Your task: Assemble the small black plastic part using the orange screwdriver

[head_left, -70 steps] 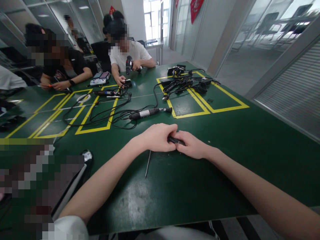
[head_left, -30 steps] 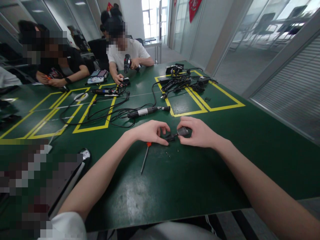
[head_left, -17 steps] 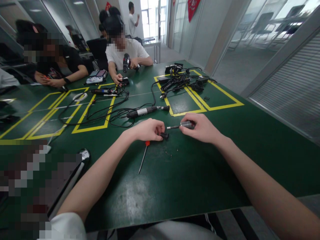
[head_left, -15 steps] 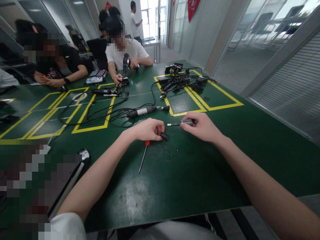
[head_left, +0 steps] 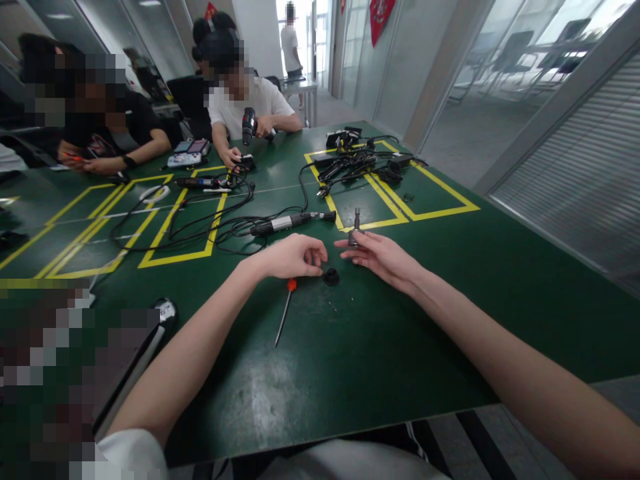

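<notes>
In the head view, my left hand (head_left: 300,257) hovers over the table with its fingers loosely curled and apart, holding nothing visible. Just beside its fingertips, a small round black part (head_left: 331,277) rests on the green tabletop. My right hand (head_left: 383,257) grips a dark grey cylindrical metal part (head_left: 355,239) between thumb and fingers; a slim shaft sticks upward from it. Below my left hand lies a screwdriver (head_left: 285,310) with an orange-red handle end. Several tiny screws (head_left: 334,307) are scattered near the black part.
A silver and black corded power tool (head_left: 290,223) lies beyond my hands. Behind it sits a heap of black cables and adapters (head_left: 350,160) among yellow tape rectangles (head_left: 450,212). Across the table, a person (head_left: 255,107) holds a drill (head_left: 249,125). Another person (head_left: 115,143) sits further left.
My left hand has let go of the black part, which now lies flat on the table. My right hand has turned the metal part so its shaft points up instead of left.
</notes>
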Demonstrator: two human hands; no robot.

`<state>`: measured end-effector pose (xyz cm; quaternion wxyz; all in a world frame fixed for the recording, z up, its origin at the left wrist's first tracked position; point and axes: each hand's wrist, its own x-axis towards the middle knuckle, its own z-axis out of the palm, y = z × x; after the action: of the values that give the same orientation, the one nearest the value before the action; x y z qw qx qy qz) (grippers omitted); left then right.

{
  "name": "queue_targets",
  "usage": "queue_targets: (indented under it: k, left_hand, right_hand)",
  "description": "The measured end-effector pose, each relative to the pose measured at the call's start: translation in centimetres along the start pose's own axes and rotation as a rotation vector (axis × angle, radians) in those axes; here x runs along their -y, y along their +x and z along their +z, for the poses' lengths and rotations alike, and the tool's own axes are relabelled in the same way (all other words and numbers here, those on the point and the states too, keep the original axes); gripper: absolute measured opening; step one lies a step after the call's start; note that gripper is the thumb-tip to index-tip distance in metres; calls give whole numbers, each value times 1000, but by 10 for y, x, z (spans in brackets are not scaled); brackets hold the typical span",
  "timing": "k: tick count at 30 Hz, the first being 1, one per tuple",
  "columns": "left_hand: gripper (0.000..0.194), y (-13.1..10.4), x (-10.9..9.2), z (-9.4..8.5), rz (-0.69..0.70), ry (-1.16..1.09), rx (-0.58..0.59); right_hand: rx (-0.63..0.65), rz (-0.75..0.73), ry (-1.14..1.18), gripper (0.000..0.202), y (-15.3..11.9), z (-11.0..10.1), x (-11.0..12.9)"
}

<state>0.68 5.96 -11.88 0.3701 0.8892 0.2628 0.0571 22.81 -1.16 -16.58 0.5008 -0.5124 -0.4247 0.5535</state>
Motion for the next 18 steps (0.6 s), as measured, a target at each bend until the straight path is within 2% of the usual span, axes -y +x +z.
queue_targets:
  k: [3,6,9,12,16,18]
  left_hand:
    - [11,4,8,6,-17,86,-109]
    - [8,10,19,22,-84,172,-244]
    - [9,15,28,37,-131,137,-391]
    - [9,16,33,42,-108,90,-405]
    - [10,15,34,41,-104,31,-409]
    - [10,15,34,41,-108,19,-407]
  right_hand:
    - [-39,-170,-224,38,-2,1,-5]
    - [-34,-349,-517,36,-2,-1,-8]
    - [-26,-496,-726,30,-1,-4,-8]
    - [-24,-472,-775,30,0,-6,-6]
    - [-34,-395,-820,35,-2,-8,-4]
    - [-1,-363,-852,34,-4,-7,-5]
